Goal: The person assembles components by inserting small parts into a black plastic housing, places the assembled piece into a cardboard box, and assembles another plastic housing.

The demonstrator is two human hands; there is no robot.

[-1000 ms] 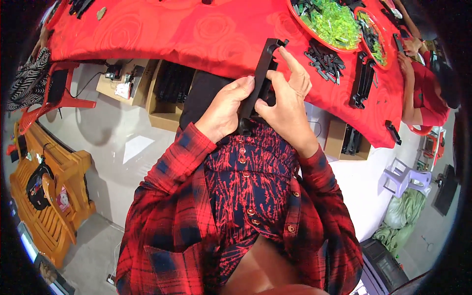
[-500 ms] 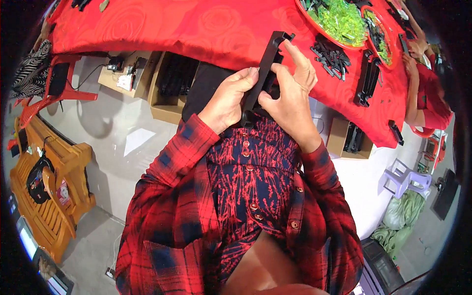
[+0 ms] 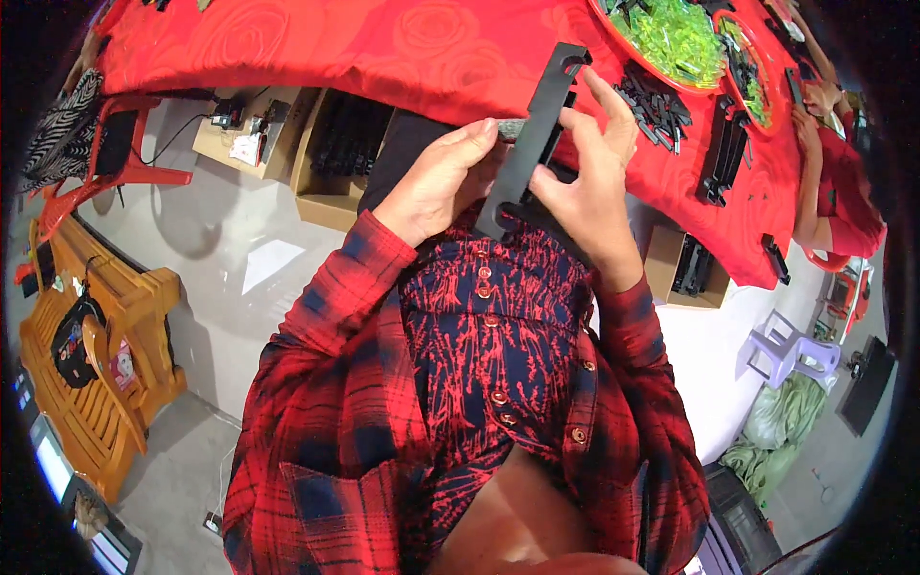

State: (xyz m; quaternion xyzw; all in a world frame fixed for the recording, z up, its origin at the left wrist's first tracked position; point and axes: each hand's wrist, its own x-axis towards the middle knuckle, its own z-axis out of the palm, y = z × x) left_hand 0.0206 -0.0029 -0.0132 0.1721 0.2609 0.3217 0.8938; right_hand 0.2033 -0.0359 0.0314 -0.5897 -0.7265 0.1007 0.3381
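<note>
A long, narrow black plastic part with notched ends is held at a slant above my lap, in front of the table edge. My left hand grips it from the left, the thumb near its edge and the other fingers hidden behind it. My right hand is at its right side, thumb against the edge and index finger bent by the upper end. Beyond, on the red tablecloth, lie a pile of small black pieces and several similar long black parts.
A red-rimmed bowl of clear yellow-green pieces and a second red tray stand at the far right. Cardboard boxes sit under the table. Another person's arm is at the right. A wooden bench stands left, a purple stool right.
The black part has turned so its broad flat face shows, and its upper end has moved up and to the right. My right hand has shifted slightly right with it.
</note>
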